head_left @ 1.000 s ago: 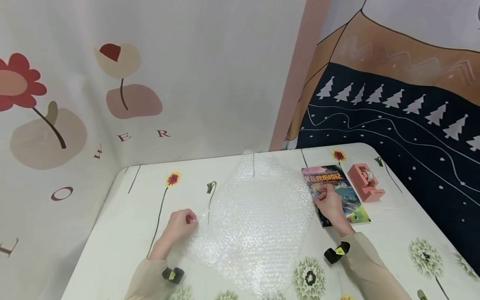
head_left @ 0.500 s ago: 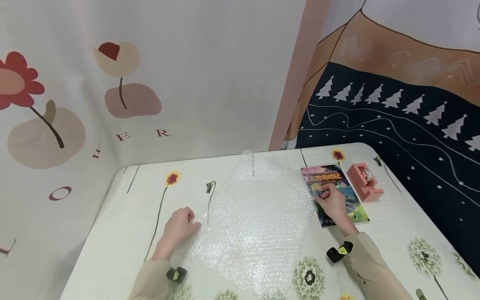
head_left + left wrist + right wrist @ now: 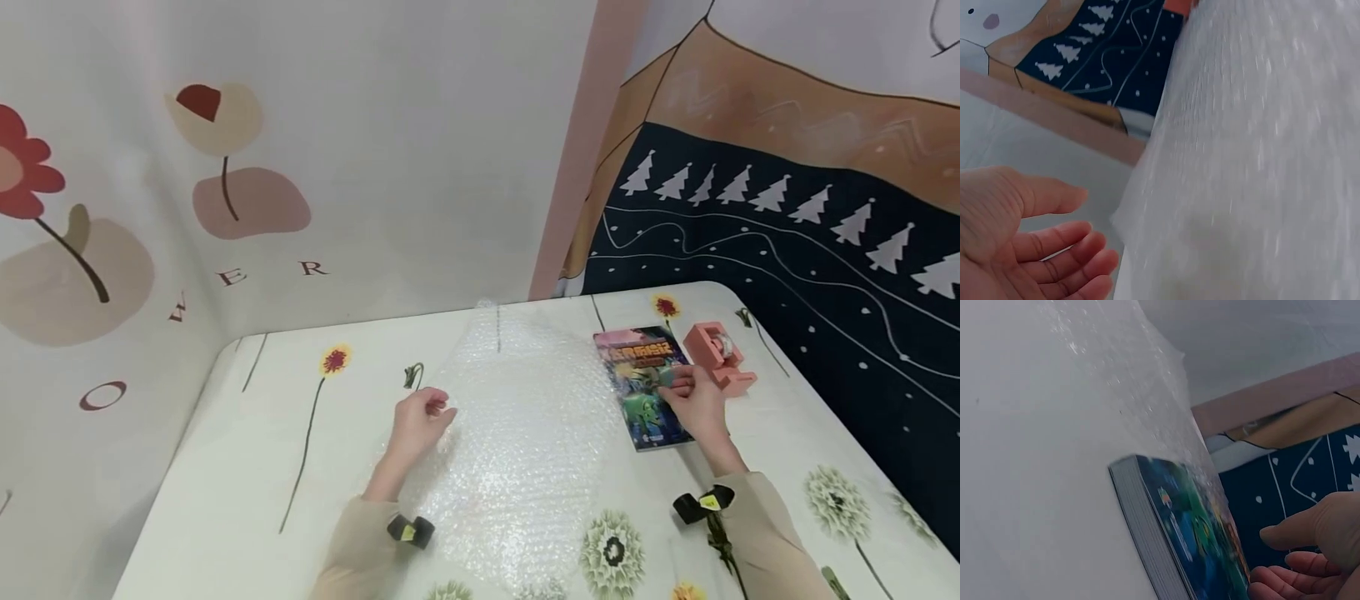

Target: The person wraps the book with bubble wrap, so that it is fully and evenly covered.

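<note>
A sheet of clear bubble wrap [image 3: 517, 433] lies spread on the table, one corner toward the far edge. My left hand [image 3: 418, 423] is over its left side, fingers loosely bent around nothing; the left wrist view shows the thumb apart from the fingers, beside the wrap [image 3: 1247, 137]. A thick paperback book [image 3: 637, 408] with a colourful cover rests at the wrap's right side. Over the book's right part hangs my right hand [image 3: 701, 410], fingers loosely bent. In the right wrist view, its fingertips overlap the edge of the book [image 3: 1194, 531], and nothing is gripped.
A pink tape dispenser [image 3: 705, 343] with a roll of tape stands just beyond my right hand, beside the book. The flower-print cloth [image 3: 247, 467] covers the table. Printed curtains [image 3: 420, 167] hang behind it and along the right side.
My left hand has moved right and away from me, over the wrap. The right hand has shifted right across the book, uncovering more of its cover. The head view has turned slightly right.
</note>
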A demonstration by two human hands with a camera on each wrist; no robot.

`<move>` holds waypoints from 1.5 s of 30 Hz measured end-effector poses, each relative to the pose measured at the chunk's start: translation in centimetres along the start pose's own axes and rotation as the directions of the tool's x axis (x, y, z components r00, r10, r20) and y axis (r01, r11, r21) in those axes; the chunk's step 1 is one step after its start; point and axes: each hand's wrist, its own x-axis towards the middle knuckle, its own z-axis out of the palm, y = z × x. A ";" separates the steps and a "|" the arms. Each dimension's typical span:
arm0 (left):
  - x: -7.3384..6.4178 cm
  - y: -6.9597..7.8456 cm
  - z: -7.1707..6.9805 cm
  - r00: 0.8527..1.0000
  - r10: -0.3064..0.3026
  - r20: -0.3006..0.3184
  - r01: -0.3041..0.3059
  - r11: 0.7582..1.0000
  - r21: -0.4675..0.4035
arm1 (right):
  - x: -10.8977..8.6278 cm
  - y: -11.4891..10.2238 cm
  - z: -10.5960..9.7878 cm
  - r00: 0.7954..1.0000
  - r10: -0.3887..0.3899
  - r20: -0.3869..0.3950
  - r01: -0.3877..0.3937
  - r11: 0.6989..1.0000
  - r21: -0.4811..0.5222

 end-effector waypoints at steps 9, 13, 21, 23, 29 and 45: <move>0.6 3.6 5.3 0.998 0.035 0.053 -0.024 0.983 -0.184 | -0.4 1.0 -1.4 0.994 0.094 -0.049 -0.094 0.996 0.004; 0.7 5.4 7.7 0.995 0.031 0.091 -0.005 0.962 -0.272 | -0.6 1.5 -1.9 0.989 0.147 -0.030 -0.147 0.989 -0.002; 0.4 8.4 12.1 0.981 0.032 0.190 0.040 0.930 -0.365 | -1.2 2.3 -2.8 0.970 0.242 0.001 -0.242 0.970 0.005; 0.3 9.0 13.1 0.978 0.027 0.204 0.051 0.927 -0.371 | -1.2 2.6 -3.0 0.967 0.257 0.002 -0.257 0.966 0.011; 0.0 10.5 15.7 0.968 -0.029 0.249 0.127 0.913 -0.389 | -1.2 3.4 -3.2 0.964 0.266 -0.021 -0.266 0.964 0.002; -0.7 13.9 20.0 0.900 -0.265 0.347 0.404 0.808 -0.430 | -1.7 4.1 -3.0 0.962 0.272 -0.031 -0.272 0.962 0.010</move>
